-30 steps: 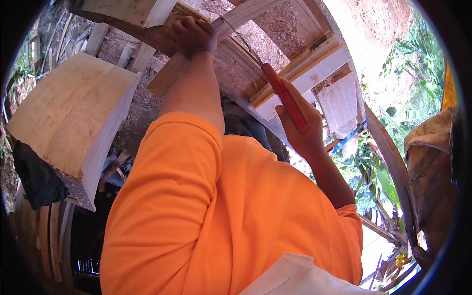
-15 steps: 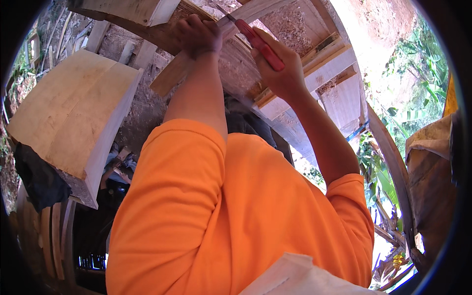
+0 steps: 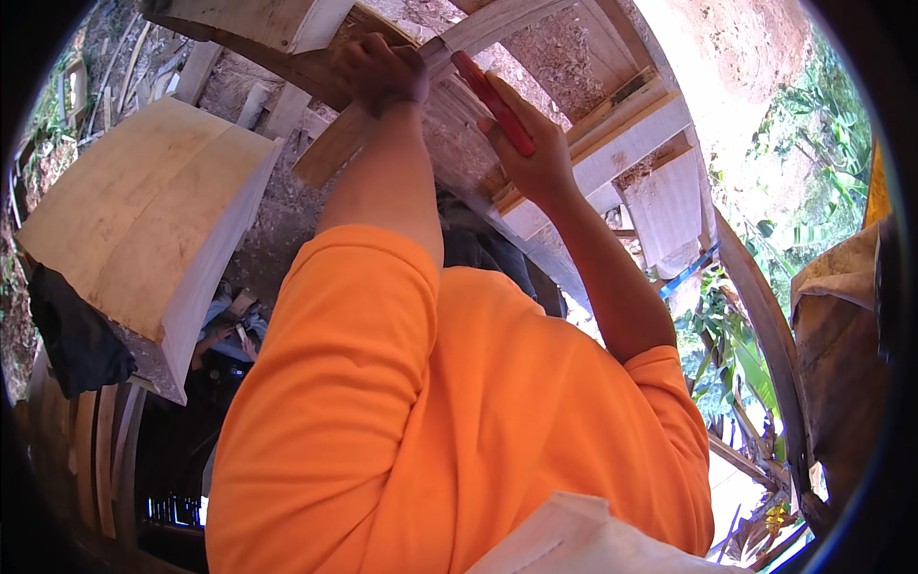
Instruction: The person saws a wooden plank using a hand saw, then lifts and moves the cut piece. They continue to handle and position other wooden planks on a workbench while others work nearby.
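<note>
My right hand is closed around the red handle of a tool. Its narrow metal blade reaches up and left onto a pale wooden strip; the exact kind of blade is hard to make out. Just left of the blade, my left hand grips the strip with curled fingers, its knuckles facing me. The strip lies slantwise over a wooden frame with slats and open gaps. Wood shavings show through those gaps.
A large pale wooden panel box stands at left, with black cloth on its near corner. Another wooden piece juts in at the top. Part of another person shows below the box. Green plants grow at right.
My right hand has drawn the red-handled tool slightly left and toward me, and my right elbow has come in. My left hand stays at nearly the same place on the strip.
</note>
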Available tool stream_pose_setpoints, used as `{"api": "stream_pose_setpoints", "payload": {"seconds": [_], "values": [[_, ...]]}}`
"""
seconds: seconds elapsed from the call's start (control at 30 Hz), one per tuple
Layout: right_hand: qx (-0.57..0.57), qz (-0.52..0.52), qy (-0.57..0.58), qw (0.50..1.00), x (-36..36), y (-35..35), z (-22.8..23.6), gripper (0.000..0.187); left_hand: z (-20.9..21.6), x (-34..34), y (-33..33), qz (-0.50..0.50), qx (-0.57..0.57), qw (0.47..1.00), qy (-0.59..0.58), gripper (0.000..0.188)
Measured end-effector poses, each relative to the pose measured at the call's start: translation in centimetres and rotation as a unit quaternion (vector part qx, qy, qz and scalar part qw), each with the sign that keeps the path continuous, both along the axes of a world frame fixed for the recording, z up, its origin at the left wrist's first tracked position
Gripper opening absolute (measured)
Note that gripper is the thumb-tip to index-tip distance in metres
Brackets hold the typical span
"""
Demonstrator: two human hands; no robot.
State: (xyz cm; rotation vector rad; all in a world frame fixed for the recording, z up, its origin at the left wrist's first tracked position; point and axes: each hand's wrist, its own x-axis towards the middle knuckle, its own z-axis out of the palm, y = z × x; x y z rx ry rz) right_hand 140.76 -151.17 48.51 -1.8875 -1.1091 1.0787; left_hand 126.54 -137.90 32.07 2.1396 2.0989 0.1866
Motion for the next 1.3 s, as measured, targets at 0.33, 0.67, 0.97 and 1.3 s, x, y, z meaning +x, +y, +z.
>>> {"api": "stream_pose_setpoints", "payload": {"seconds": [0.33,0.67,0.97,1.3], "values": [[0.012,-0.022,-0.045,0.999,-1.5,2.2,1.3,0.051,-0.3,-0.2,0.0,0.025,-0.048,0.998,-0.043,0.041],[-0.113,-0.001,-0.081,0.990,-0.8,-4.5,13.2,0.054,-1.0,-0.4,-0.1,0.005,0.024,0.999,-0.029,0.033],[-0.122,0.043,-0.052,0.990,1.3,-2.2,16.3,0.050,-0.4,-0.1,-0.1,-0.003,0.009,1.000,-0.011,0.031],[-0.033,-0.009,-0.044,0.998,-1.7,4.8,-1.2,0.052,-0.6,-0.4,0.1,-0.003,0.000,1.000,-0.003,0.034]]}}
